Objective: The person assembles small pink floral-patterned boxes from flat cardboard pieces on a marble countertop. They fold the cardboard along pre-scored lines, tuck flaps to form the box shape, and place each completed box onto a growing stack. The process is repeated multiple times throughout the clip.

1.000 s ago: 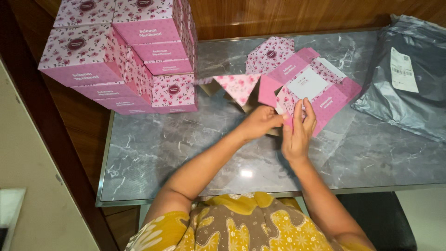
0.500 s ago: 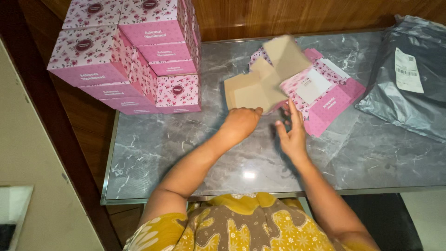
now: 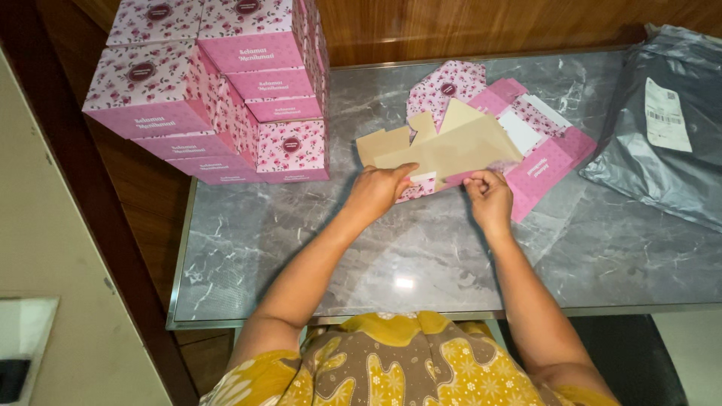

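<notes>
An unfolded cardboard box blank point(image 3: 451, 146), brown on its upturned inside and pink floral at the edges, is held just above the marble table point(image 3: 301, 248). My left hand point(image 3: 380, 189) grips its near left edge, thumb on the brown face. Fingers curled, my right hand point(image 3: 489, 194) pinches the near right edge. Beneath and behind the blank lies a pile of flat pink floral blanks point(image 3: 538, 139), one with a white panel showing.
A stack of several assembled pink floral boxes point(image 3: 218, 90) fills the table's far left corner. A grey plastic mailer bag point(image 3: 662, 128) with a white label lies at the right. A wooden wall runs behind; a dark stool seat sits below right.
The blank was flipped from pink side up to brown side up and came down flatter. Both hands shifted to grip its near edge; the right hand closed.
</notes>
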